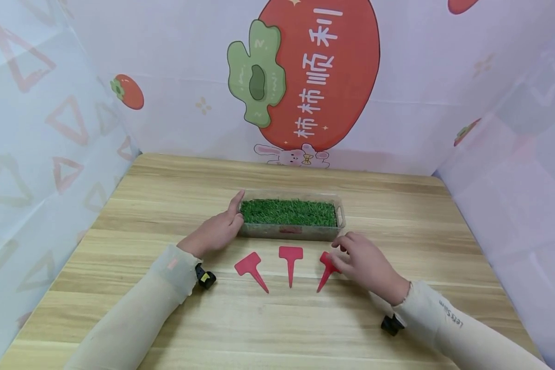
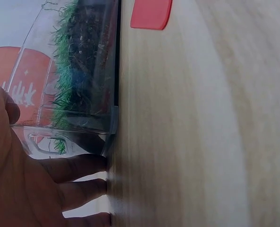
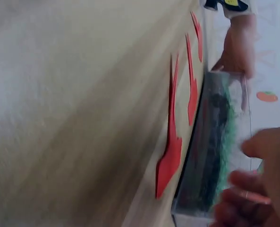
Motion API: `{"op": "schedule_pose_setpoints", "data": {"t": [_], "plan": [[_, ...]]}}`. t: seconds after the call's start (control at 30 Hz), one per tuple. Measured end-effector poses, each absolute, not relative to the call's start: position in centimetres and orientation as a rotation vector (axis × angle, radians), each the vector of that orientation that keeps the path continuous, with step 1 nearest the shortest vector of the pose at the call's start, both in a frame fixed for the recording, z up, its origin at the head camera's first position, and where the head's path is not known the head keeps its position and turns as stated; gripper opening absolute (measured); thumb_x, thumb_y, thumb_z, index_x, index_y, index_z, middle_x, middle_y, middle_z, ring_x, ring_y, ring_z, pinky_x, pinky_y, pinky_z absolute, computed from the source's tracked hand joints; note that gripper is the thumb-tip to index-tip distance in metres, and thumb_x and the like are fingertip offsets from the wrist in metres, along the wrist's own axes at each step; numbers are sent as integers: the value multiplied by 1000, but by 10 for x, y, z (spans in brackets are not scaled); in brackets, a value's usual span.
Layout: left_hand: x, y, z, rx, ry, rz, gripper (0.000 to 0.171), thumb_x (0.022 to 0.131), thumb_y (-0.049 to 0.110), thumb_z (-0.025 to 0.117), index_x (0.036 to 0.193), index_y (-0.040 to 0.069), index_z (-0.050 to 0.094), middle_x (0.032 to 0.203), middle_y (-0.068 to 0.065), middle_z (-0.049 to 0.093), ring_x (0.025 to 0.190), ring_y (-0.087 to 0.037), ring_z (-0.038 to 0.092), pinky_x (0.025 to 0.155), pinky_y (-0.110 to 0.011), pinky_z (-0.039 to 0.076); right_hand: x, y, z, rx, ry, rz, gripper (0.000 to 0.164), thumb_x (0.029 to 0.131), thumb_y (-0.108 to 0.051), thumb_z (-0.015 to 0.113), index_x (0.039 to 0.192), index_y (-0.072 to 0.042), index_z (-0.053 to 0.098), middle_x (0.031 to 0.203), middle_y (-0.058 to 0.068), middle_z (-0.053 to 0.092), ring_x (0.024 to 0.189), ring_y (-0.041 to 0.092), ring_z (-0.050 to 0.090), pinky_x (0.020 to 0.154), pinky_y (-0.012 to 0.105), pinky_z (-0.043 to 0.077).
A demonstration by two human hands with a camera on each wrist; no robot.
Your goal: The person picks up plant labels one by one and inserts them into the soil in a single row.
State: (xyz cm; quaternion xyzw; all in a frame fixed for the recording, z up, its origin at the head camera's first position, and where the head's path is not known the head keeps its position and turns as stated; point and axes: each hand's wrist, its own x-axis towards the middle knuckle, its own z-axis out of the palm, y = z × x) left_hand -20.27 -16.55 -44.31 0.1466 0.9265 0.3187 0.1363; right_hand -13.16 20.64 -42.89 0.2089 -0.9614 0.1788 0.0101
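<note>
A clear plastic box (image 1: 289, 234) holding green artificial grass (image 1: 289, 212) stands on the table. My left hand (image 1: 217, 229) is at the box's left end, touching it. In the left wrist view, that hand's fingers (image 2: 83, 191) are spread and fairly straight, their tips down by the table. Three red T-shaped plant labels lie in front of the box: a left label (image 1: 248, 264), a middle label (image 1: 291, 253) and a right label (image 1: 325, 275). Over the right label hovers my right hand (image 1: 365, 259), fingers loosely bent; it partly hides the label in the head view and grips nothing.
The wooden table (image 1: 268, 329) backs onto a white printed wall (image 1: 180, 128) with persimmon pictures. Further printed sheets hang on the left and right sides. A black wrist camera (image 1: 205, 277) sits on the left wrist and another black camera (image 1: 391, 325) on the right.
</note>
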Motion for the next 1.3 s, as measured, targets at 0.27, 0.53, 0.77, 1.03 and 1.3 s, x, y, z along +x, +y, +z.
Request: {"op": "schedule_pose_setpoints", "data": {"t": [0.27, 0.53, 0.77, 1.03, 1.3], "plan": [[-203, -165, -444, 422, 2672, 939, 64, 107, 41, 22, 159, 37, -15, 157, -16, 39, 140, -38, 43, 115, -55, 33, -130, 199, -443, 538, -3280, 406, 79, 74, -62, 80, 130, -10, 62, 112, 5, 60, 92, 17, 52, 77, 32, 51], [-203, -164, -444, 417, 2679, 944, 64, 107, 41, 22, 159, 36, -14, 157, -16, 39, 140, -38, 44, 115, -55, 34, -133, 196, -443, 570, -3260, 412, 74, 71, -56, 85, 123, -9, 62, 107, 4, 60, 90, 17, 52, 76, 33, 50], [-204, -163, -444, 427, 2678, 951, 64, 107, 40, 23, 160, 36, -14, 159, -16, 35, 138, -38, 45, 114, -55, 35, -136, 195, -444, 583, -3234, 555, 61, 73, -41, 89, 116, -8, 61, 100, 1, 59, 86, 16, 52, 74, 32, 49], [-203, -163, -444, 419, 2681, 953, 64, 107, 40, 23, 160, 36, -13, 158, -16, 36, 136, -39, 47, 114, -55, 36, -133, 196, -435, 665, -3039, 684, 30, 82, -16, 83, 106, -13, 65, 97, -2, 61, 87, 15, 55, 75, 33, 52], [-202, -163, -443, 403, 2672, 949, 64, 107, 41, 23, 160, 37, -14, 159, -15, 35, 136, -40, 48, 113, -56, 36, -134, 196, -413, 783, -2862, 756, 14, 91, -1, 70, 98, -13, 67, 96, -4, 62, 87, 11, 60, 78, 34, 56]]}}
